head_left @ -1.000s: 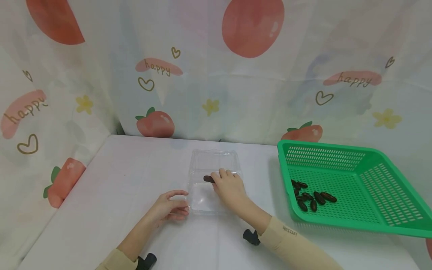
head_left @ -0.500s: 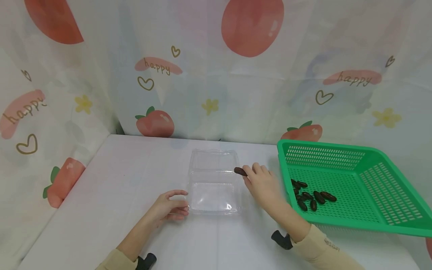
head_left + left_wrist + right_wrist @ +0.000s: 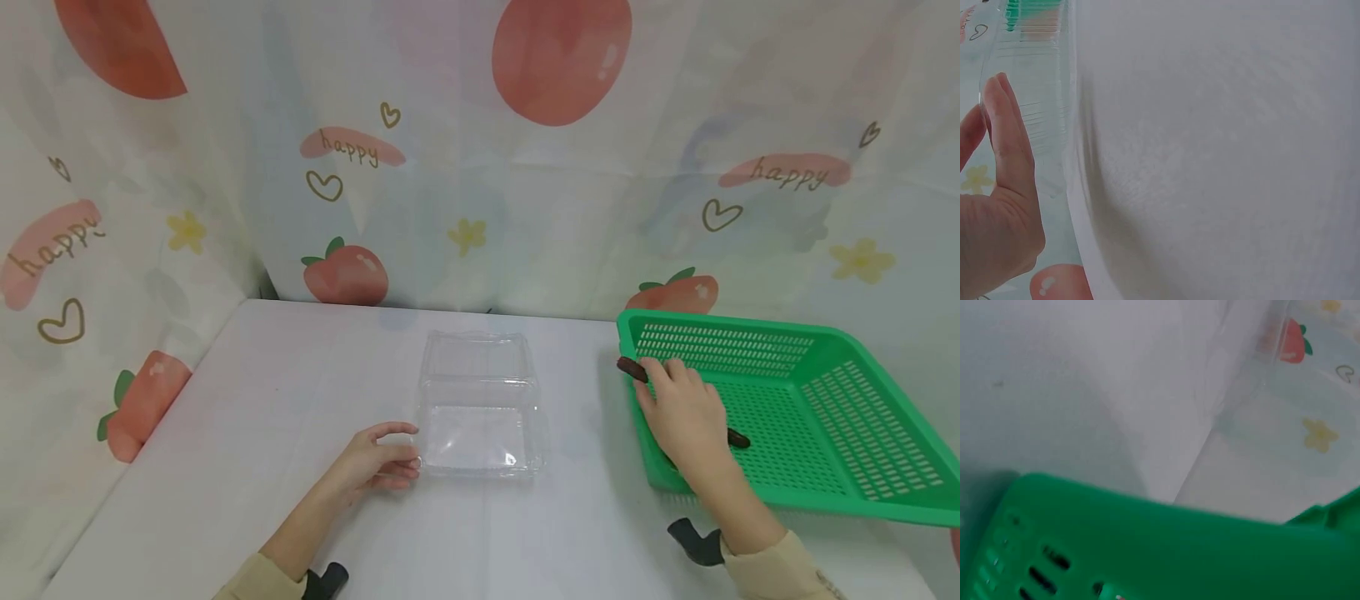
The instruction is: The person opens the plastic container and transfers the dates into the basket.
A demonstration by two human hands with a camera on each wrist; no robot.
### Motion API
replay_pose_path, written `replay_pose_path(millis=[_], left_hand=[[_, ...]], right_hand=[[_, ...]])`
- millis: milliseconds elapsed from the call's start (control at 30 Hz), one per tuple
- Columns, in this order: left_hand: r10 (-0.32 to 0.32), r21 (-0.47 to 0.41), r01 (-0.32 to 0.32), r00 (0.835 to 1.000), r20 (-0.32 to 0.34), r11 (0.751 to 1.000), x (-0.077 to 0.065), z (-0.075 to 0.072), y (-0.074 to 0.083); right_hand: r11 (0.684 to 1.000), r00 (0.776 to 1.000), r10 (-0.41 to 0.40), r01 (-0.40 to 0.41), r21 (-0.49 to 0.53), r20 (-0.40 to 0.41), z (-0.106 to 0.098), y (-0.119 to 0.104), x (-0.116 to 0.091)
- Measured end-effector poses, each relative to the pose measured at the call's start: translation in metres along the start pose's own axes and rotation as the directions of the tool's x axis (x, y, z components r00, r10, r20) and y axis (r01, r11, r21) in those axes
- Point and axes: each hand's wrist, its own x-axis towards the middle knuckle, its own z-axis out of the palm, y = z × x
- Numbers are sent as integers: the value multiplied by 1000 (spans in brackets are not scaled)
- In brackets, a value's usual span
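Observation:
A clear plastic clamshell box stands on the white table with its lid open toward the back. My left hand pinches its left edge; the left wrist view shows the fingers at the box wall. Over the left rim of a green basket, my right hand pinches a dark brown, wrinkled, oblong date. Another date shows inside the basket beyond the hand, which hides the others there. The right wrist view shows the basket's wall, but not the hand.
White cloth covers the table. A printed curtain hangs along its back and left side. The basket's raised rim stands to the right of the box. Dark wrist mounts stick out beside the sleeves.
My right hand has moved right with the date, from above the clear box to over the basket's left rim. The left hand has stayed at the box's edge.

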Motion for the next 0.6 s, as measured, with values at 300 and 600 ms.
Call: replay_pose_path(millis=[300,600], left_hand=[[3,3,-3,1000,1,1000,0,1,0],[2,11,-2,1000,-2,1000,0,2,2]], right_hand=[[987,982,157,-153,-50,101,-6,53,-14],[952,903,305,-284,-110,301,-5,101,-26]])
